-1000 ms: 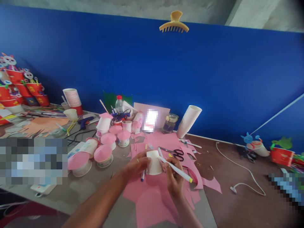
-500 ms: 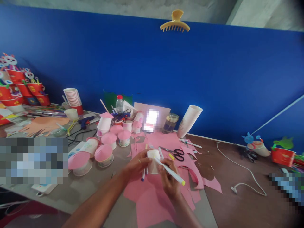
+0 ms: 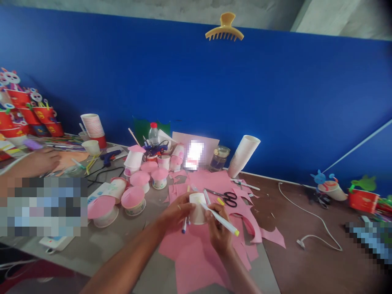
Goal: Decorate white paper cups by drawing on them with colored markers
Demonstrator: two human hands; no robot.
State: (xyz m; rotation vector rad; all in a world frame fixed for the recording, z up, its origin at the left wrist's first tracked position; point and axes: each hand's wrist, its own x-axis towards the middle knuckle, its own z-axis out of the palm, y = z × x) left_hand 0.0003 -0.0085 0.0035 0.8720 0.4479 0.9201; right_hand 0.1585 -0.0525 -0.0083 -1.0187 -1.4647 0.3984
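My left hand (image 3: 181,208) grips a white paper cup (image 3: 197,213) by its left side, above pink paper sheets (image 3: 199,261). In my right hand (image 3: 219,228) is a white marker (image 3: 225,222) with a yellow end, its tip against or very near the cup's upper front. A yellow cap (image 3: 221,201) and black-handled scissors (image 3: 229,199) lie just beyond my right hand. Another marker (image 3: 184,224) with a dark blue end rests beside the cup, partly hidden by my left hand.
Cups with pink paper tops (image 3: 133,198) stand at the left. Behind are a glass jar (image 3: 219,159) and a leaning cup stack (image 3: 244,156). Another person's hand (image 3: 45,160) is at the far left. A white cable (image 3: 321,216) lies at the right.
Another person's hand has come into view at the far left, over the orange paper. My hands, the cup and the marker have barely moved.
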